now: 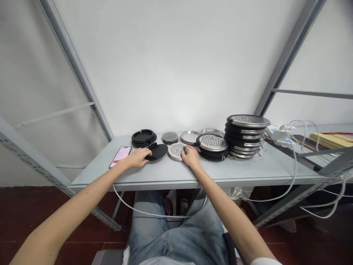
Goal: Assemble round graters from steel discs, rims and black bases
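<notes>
My left hand [140, 157] is closed on the left edge of a black round piece [159, 151] that lies on the grey table. Just right of it, my right hand [190, 156] rests with curled fingers on the edge of a perforated metal disc [175, 150]. Whether those fingers grip the disc is hard to see. Behind the black piece is a stack of black round rims [143, 136]. Small mesh discs [170, 137] and a shiny metal ring [190, 137] sit behind the perforated disc.
A low stack with a perforated top [212, 142] and a taller stack of black and metal discs [245, 136] stand right. A phone [120, 156] lies left. White cables [295, 165] hang over the table's front edge [165, 185]. Metal shelf posts flank both sides.
</notes>
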The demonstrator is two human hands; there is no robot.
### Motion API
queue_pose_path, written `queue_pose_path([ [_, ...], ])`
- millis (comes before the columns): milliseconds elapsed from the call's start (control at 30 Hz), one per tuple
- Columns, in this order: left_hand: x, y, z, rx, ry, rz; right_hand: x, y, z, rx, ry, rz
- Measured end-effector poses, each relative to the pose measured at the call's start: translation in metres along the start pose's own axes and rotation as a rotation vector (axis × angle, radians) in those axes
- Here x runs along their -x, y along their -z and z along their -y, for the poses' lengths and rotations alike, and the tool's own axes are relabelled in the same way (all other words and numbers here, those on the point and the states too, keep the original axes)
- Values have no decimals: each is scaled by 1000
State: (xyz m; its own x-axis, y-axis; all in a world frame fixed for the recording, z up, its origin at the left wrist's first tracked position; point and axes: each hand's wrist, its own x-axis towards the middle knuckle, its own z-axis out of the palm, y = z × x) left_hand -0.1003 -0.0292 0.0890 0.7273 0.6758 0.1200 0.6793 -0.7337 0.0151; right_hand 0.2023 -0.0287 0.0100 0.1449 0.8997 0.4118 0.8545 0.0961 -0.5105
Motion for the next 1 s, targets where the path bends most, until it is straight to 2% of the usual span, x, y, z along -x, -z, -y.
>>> queue_pose_path([
  [200,0,-19,2,64,15,-7,-1,0,-2,2,35,-23],
  [333,-4,-31,-2,123,95,-75,1,2,1,-62,234,-56],
  [433,-13,-44,-7,134,183,-125,4,4,3,-67,385,5],
  [567,-26,-65,-11,115,236,-212,5,4,4,1,386,107],
  [667,-29,-75,-11,110,278,-287,4,3,3,18,379,115],
  [867,-27,-77,-13,93,306,-332,5,2,6,51,478,144],
  [1000,-27,-76,-15,96,317,-330,7,3,9,61,456,133],
])
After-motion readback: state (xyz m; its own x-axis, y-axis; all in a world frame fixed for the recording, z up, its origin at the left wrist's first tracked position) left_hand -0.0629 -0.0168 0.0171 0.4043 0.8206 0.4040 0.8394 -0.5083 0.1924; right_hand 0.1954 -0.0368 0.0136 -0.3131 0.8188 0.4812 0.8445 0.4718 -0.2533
